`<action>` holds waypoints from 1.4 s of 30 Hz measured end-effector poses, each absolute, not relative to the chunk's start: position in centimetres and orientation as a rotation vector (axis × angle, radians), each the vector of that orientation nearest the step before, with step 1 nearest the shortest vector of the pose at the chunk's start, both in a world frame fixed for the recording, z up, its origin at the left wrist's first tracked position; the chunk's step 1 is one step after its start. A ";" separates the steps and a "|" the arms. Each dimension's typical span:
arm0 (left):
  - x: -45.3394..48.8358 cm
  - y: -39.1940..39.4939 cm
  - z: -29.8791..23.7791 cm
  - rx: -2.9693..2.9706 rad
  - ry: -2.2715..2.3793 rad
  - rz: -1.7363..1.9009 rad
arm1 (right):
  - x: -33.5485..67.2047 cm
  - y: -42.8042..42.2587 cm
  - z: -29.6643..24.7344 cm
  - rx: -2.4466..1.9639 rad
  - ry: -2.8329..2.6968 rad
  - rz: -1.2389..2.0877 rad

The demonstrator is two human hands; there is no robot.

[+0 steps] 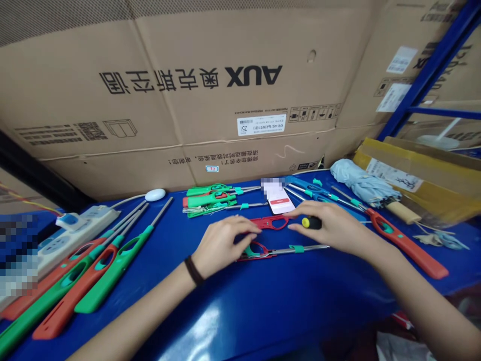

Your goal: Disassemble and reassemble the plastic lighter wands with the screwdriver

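My left hand (221, 240) has its fingers closed at the left end of a red lighter casing half (268, 222); the fingers partly hide it. My right hand (334, 225) holds a screwdriver (311, 222) with a black and yellow handle, its shaft out of sight. That hand's thumb and forefinger come close to the casing's right end; whether they touch it I cannot tell. Just below, an opened long-reach lighter (263, 250) lies with its inner parts showing and its metal tube pointing right. Part of it is under my left hand.
Several red and green lighters (105, 271) lie at left beside a power strip (88, 220). Opened green lighters (212, 200) and a phone (280, 203) lie behind my hands. At right are a red lighter (409, 243) and a folded umbrella (363, 183). Cardboard (210, 115) stands behind.
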State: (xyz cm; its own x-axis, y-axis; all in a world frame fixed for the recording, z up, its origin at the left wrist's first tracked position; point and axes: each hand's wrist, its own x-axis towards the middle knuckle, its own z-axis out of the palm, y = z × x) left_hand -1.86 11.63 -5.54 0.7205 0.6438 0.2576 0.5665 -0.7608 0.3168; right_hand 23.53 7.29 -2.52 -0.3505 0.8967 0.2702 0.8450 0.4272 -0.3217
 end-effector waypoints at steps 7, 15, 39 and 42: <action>0.0 15.1 -5.8 2.788 0.914 0.332 | 22.3 9.8 -1.8 -1.252 -2.026 -0.164; -4.6 14.9 -3.8 2.661 0.970 0.378 | 21.7 10.4 -4.5 -1.130 -2.063 -0.176; -8.6 11.8 -5.9 2.429 0.886 0.519 | 19.5 8.3 -4.0 -1.183 -2.414 0.414; -8.5 11.7 -5.9 2.425 0.855 0.501 | 19.4 8.0 -3.9 -1.230 -2.433 0.478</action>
State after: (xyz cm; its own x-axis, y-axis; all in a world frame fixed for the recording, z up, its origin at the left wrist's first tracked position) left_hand -8.46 11.66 -5.88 0.7328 0.6595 0.1675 0.4691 -0.6679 0.5778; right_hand 19.40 8.01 -3.89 -0.5496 0.8173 0.1730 0.6911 0.5611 -0.4556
